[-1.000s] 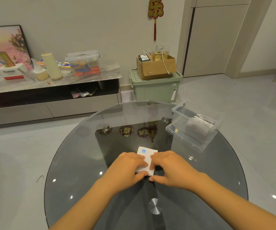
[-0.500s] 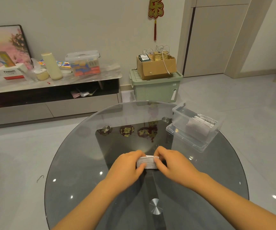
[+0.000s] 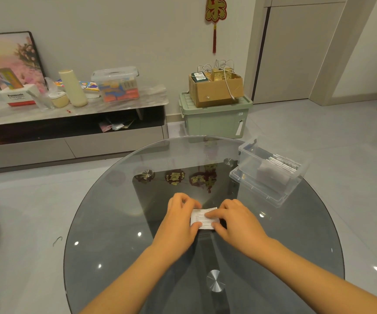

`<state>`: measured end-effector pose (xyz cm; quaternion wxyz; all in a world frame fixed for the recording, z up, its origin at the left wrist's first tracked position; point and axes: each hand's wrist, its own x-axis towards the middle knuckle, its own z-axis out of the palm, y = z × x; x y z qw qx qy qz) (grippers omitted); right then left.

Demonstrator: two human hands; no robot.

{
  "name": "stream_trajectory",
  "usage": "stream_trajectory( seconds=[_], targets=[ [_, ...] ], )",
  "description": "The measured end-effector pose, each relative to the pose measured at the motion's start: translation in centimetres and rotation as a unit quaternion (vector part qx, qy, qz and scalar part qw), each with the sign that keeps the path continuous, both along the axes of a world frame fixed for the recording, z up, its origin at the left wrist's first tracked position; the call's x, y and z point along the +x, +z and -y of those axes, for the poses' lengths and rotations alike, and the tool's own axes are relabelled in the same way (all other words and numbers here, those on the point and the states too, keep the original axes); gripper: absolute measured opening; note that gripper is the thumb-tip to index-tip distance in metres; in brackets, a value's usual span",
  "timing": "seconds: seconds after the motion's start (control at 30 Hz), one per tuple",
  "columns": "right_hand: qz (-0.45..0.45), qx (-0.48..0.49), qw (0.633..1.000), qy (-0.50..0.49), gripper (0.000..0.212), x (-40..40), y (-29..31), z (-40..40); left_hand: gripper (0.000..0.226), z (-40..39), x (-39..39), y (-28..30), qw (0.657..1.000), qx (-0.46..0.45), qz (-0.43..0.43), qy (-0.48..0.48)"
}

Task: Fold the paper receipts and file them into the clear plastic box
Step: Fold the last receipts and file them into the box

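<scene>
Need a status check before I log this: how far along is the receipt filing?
Done: several folded receipts already stand in the clear plastic box. In hand: both hands, left hand and right hand, press a folded receipt flat on the glass table. Left: filing this one into the box; no other loose receipts are visible.

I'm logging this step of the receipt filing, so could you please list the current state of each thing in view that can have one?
receipt: folded, flat on the glass table, printed side up
left hand: pinching the receipt's left edge
right hand: fingers pressing on the receipt
clear plastic box: open, folded receipts standing inside
box lid: off, lying under the box
green storage bin: closed, cardboard box on top
</scene>
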<state>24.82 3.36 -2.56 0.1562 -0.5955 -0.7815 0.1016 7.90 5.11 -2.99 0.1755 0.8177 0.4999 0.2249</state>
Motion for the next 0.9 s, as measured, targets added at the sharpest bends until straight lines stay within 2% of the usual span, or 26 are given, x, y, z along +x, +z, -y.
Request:
stream_trajectory(
  seconds=[0.1, 0.5, 0.73, 0.8, 0.9],
  targets=[
    [0.002, -0.006, 1.0, 0.003, 0.038, 0.4, 0.2, 0.0, 0.017, -0.1, -0.1, -0.2, 0.999, 0.018, -0.03, -0.031],
    [0.034, -0.067, 0.995, 0.066, 0.033, 1.8, 1.7, 0.1, 0.037, 0.2, -0.2, 0.1, 0.993, 0.053, -0.078, -0.074],
    [0.038, -0.025, 0.993, 0.106, 0.024, 2.0, 1.9, 0.6, 0.062, 0.1, -0.5, 0.7, 0.988, 0.026, -0.114, -0.103],
    [0.015, -0.017, 0.994, 0.111, 0.019, 2.0, 1.9, 0.5, 0.061, 0.1, -0.4, 0.7, 0.988, 0.021, -0.11, -0.102],
    [0.001, -0.022, 0.994, 0.107, 0.015, 1.8, 1.8, 0.3, 0.046, 0.2, -0.5, 0.8, 0.989, 0.02, -0.101, -0.101]
  ],
)
